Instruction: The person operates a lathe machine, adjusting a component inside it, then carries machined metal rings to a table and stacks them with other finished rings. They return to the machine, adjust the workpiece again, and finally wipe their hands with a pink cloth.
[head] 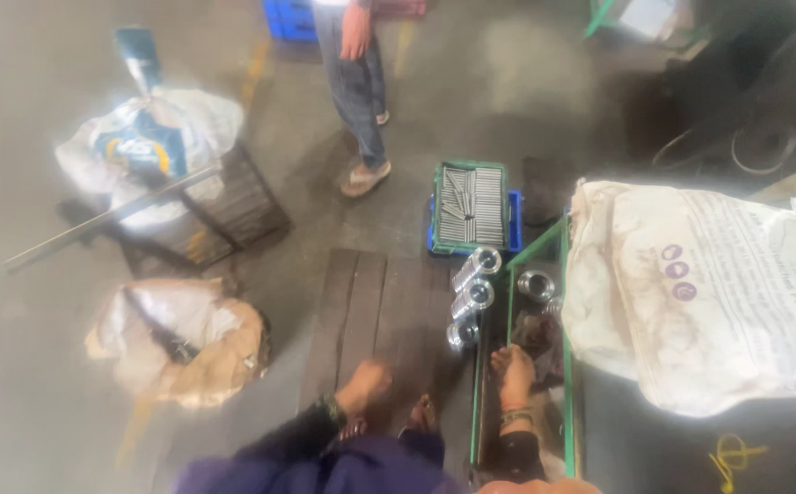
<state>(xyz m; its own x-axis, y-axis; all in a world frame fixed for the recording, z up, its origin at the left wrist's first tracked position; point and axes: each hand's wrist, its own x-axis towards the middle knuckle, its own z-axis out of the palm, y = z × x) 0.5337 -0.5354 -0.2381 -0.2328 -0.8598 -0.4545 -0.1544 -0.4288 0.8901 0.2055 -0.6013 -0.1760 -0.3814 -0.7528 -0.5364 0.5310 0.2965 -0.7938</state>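
My left hand (367, 382) hovers over a dark wooden board (361, 302), fingers curled in with nothing visible in them. My right hand (513, 370), with bangles at the wrist, reaches into a green metal frame (564, 302). Its fingers lie flat on a dark surface and hold nothing. Three shiny metal cylinders (471, 297) lie in a row between the board and the frame, just ahead of both hands. Another cylinder (535, 284) sits inside the frame, beyond my right fingertips.
A green crate of metal rods (468, 203) rests on a blue crate ahead. A large white sack (709, 293) fills the right. Another person (359, 91) stands further off. A dark crate (233, 206), a long bar and several sacks (183, 338) lie to the left.
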